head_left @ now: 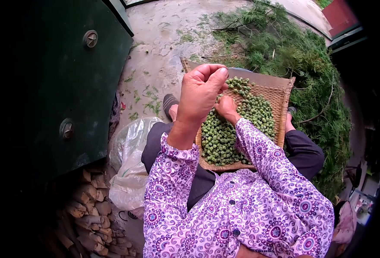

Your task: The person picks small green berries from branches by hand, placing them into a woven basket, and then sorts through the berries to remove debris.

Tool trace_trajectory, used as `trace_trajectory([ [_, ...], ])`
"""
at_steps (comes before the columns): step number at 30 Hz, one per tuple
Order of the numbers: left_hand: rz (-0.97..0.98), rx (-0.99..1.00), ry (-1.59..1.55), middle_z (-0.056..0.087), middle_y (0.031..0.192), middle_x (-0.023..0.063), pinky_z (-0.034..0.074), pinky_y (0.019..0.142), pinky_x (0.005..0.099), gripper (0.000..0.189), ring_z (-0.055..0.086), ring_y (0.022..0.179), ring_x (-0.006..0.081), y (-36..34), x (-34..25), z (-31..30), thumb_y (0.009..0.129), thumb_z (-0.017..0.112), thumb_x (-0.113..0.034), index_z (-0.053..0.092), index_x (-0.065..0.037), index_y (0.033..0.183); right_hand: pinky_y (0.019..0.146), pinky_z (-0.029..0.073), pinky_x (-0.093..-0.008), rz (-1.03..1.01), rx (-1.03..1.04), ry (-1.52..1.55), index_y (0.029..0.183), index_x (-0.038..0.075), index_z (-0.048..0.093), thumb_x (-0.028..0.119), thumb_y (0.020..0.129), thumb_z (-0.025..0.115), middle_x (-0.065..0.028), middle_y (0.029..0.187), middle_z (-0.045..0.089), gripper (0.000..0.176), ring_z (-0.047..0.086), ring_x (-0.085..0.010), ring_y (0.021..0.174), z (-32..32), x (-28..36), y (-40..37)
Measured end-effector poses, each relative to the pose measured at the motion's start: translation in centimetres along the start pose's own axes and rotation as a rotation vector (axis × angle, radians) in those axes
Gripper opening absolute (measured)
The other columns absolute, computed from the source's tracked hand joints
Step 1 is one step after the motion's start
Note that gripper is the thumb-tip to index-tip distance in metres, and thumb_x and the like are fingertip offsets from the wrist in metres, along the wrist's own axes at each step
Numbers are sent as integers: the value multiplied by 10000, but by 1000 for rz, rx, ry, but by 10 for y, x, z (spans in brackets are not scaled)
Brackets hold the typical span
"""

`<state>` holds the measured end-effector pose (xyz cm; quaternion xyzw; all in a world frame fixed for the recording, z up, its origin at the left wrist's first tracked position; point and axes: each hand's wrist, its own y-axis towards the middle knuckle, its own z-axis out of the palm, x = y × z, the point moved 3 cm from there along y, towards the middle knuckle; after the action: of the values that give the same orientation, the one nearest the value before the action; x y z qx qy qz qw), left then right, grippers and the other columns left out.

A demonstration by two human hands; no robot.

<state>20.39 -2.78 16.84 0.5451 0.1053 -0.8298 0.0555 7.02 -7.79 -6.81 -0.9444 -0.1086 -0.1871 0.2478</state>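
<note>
Head view: left hand pinches its grip shut, contents unseen; beneath it, right hand, grip unclear, rests on round green pods in woven tray.

Outdoor scene on my feed, soft flat daylight, no hard shadows. Stained concrete floor with scattered green litter. Dark green metal panel on the left with two round bolts. Split firewood stacked below it, a clear plastic bag just beside. Big heap of green branches on the right.
</note>
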Motion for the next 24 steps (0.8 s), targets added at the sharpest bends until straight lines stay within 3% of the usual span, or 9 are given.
trace_trajectory([
  [6, 7, 7, 14, 637, 853, 63, 484, 618, 214, 181, 586, 679, 83, 0, 2, 0, 880, 563, -141, 619, 8, 966, 734, 487, -380, 26, 28, 134, 801, 73, 681, 282, 656, 608, -173, 773, 640, 264, 622, -321, 777, -10, -36, 1],
  [9, 2, 27, 2, 636, 846, 58, 483, 616, 213, 178, 583, 676, 83, -1, 4, 2, 877, 567, -141, 619, 2, 970, 463, 388, -280, 171, 132, 728, 660, 35, 623, 192, 696, 630, -27, 561, 553, 162, 492, -126, 483, -26, -52, -20],
  [10, 4, 38, 21, 634, 841, 51, 471, 613, 204, 184, 574, 674, 73, 0, 7, 3, 868, 580, -137, 616, 9, 973, 413, 274, -216, 195, 206, 882, 612, 65, 568, 136, 728, 626, 49, 532, 449, 148, 368, -45, 449, -39, -46, -32],
  [11, 6, 42, 21, 634, 841, 51, 471, 613, 204, 184, 574, 674, 73, 1, 11, 4, 868, 580, -137, 616, 9, 973, 410, 268, -210, 186, 227, 956, 597, 86, 540, 125, 747, 610, 51, 513, 433, 170, 359, -44, 441, -45, -44, -38],
  [13, 24, 90, 343, 629, 821, 36, 452, 604, 188, 202, 560, 675, 60, 2, 21, 8, 854, 602, -145, 615, 19, 973, 411, 280, -204, 50, 223, 1120, 613, 87, 546, 116, 758, 602, 51, 522, 448, 159, 363, -44, 442, -70, -31, -57],
  [15, 274, 93, 719, 621, 798, 31, 462, 623, 214, 301, 557, 694, 77, 3, 40, 12, 815, 630, -158, 589, 46, 1033, 445, 313, -190, -91, 242, 1254, 698, 66, 566, 99, 780, 584, 50, 568, 477, 91, 389, -35, 484, -102, -10, -80],
  [19, 157, 244, 699, 623, 849, 48, 481, 631, 234, 300, 572, 685, 98, -1, 61, 32, 837, 577, -161, 577, 47, 1053, 482, 325, -175, -308, 141, 1189, 724, 52, 574, 109, 794, 573, 60, 612, 500, 90, 410, -5, 545, -145, 3, -105],
  [21, -206, 407, 412, 617, 817, 40, 477, 610, 221, 257, 561, 677, 78, -5, 70, 41, 845, 564, -143, 587, 30, 1033, 498, 346, -182, -333, 73, 1011, 724, 38, 583, 123, 785, 583, 58, 622, 515, 105, 428, -8, 570, -159, 1, -115],
  [24, -226, 455, 389, 597, 744, 13, 463, 571, 202, 183, 542, 641, 59, -5, 72, 47, 829, 584, -114, 610, 17, 954, 511, 388, -218, -410, -91, 749, 722, 2, 579, 142, 759, 601, 42, 617, 525, 146, 451, -29, 578, -169, -5, -130],
])
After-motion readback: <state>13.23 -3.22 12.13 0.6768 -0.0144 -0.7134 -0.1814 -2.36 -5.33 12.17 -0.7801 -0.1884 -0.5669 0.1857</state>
